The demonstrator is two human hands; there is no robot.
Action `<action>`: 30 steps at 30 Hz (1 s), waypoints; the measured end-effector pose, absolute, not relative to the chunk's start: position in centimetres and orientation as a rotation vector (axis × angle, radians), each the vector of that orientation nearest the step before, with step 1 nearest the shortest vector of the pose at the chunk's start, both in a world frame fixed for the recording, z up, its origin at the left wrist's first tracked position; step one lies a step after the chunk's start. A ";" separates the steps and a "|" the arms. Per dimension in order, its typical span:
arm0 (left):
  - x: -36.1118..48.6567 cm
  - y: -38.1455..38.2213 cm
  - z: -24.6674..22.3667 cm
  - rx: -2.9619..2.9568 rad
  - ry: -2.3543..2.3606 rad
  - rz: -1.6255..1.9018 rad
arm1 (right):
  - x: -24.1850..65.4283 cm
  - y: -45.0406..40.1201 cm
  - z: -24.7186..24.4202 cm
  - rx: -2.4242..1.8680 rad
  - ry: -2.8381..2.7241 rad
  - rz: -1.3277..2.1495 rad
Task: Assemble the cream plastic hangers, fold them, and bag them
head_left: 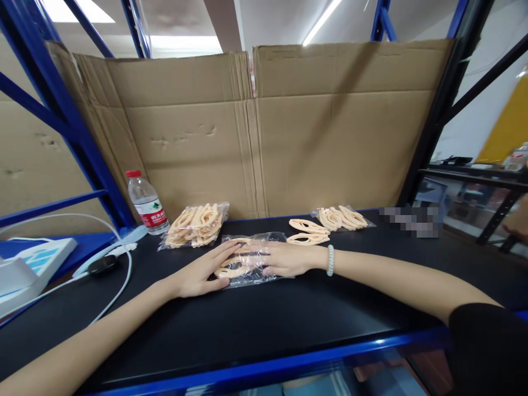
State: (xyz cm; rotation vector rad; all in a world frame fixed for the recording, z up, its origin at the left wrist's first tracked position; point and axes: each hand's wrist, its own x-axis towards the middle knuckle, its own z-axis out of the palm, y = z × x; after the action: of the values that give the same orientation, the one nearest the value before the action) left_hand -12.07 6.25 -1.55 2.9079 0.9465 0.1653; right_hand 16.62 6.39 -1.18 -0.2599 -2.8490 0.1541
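A clear plastic bag (259, 279) lies on the black tabletop in front of me, with peach-coloured oval openwork pieces (231, 271) inside or under its film; I cannot tell which. My left hand (200, 273) rests at the bag's left end, fingers stretched over the pieces and thumb along the near side. From the right, my right hand (289, 257) lies flat across the bag, its fingers reaching towards the left fingertips and covering part of the contents. Just beyond my right hand are two loose oval pieces (307, 238) of the same kind.
A filled bag (193, 224) of such pieces stands back left, beside a water bottle (148, 203). Another filled bag (342, 218) lies back right. Cardboard (330, 132) walls the rear. White cables (128, 269) and a white device (37, 269) occupy the left. A blue edge (289, 360) borders the front.
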 end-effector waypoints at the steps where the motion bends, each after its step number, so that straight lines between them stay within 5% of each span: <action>1: -12.1 6.3 -1.6 2.913 0.941 0.161 | 16.1 6.8 -1.3 -0.273 -2.865 0.131; 16: -12.4 5.0 -1.0 2.937 1.011 0.004 | 23.7 0.7 -0.9 -0.583 -2.881 0.129; 30: -16.4 3.6 -0.1 3.017 1.218 0.254 | 25.9 1.4 -2.6 -0.721 -2.666 0.013</action>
State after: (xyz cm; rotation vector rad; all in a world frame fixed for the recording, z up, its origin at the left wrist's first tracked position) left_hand -16.41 3.61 -0.13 3.0173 1.2178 0.2535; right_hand 25.92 1.36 -2.64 -0.7213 -2.6659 0.0127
